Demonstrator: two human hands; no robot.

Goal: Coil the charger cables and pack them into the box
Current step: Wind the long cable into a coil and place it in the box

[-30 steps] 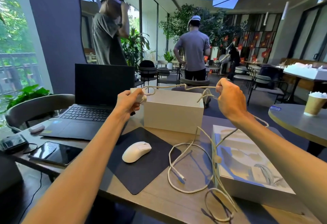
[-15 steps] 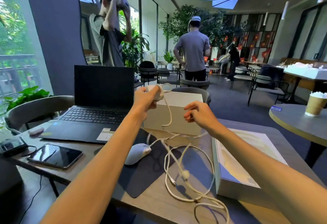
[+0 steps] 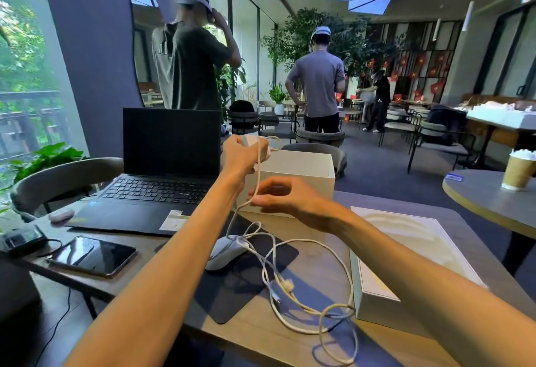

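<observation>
My left hand (image 3: 242, 154) is raised above the table and grips a white charger brick (image 3: 249, 141), with one loop of white cable (image 3: 313, 305) around it. The cable hangs down from that hand. My right hand (image 3: 282, 199) pinches the cable a little below it, in front of the tall white box (image 3: 301, 173). The cable's remaining length lies in loose tangled loops on the wooden table (image 3: 290, 337), over the mouse and mouse pad. A flat white box (image 3: 377, 288) lies at the right under my right forearm.
An open laptop (image 3: 162, 169) stands at the left, with a phone (image 3: 92, 255) and a small black device (image 3: 20, 240) in front. A white mouse (image 3: 224, 252) sits on a black pad (image 3: 246, 279). A paper cup (image 3: 517, 170) stands on the neighbouring table. Two people stand behind.
My right hand has dropped from level with the left hand to below it, sliding along the cable. A loop has formed around the charger brick. The loose cable on the table has shifted.
</observation>
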